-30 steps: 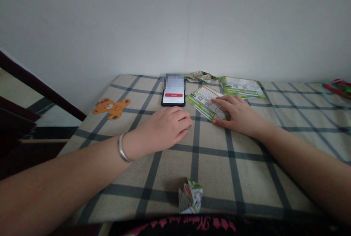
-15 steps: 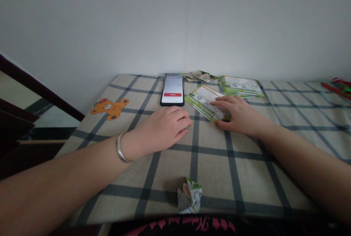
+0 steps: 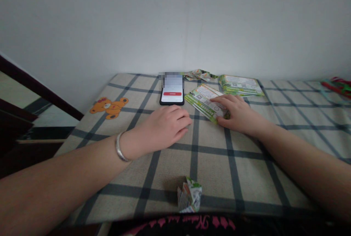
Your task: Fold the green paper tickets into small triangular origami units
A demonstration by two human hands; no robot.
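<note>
My left hand [image 3: 168, 126], wearing a silver bangle [image 3: 120, 147] on its wrist, rests palm down on the checked cloth just below a phone [image 3: 172, 97]. It holds nothing, and its fingers are loosely bent. On the lower right corner of a green and white printed leaflet [image 3: 201, 98] lies my right hand [image 3: 236, 115], fingers and thumb apart. Other sheets show under that leaflet's upper edge. Close to my body sits a small folded paper shape [image 3: 190, 195] made from similar printed paper.
Behind the right hand lies a stack of similar leaflets [image 3: 241, 85]. Crumpled or folded printed paper [image 3: 200, 75] is by the wall. A bear picture [image 3: 109, 108] marks the cloth at left. Red and green items [image 3: 340, 86] lie far right. Dark railings [image 3: 41, 86] stand left of the table.
My right thumb has shifted slightly to the right along the leaflet's edge. The left hand and the other things stay where they were.
</note>
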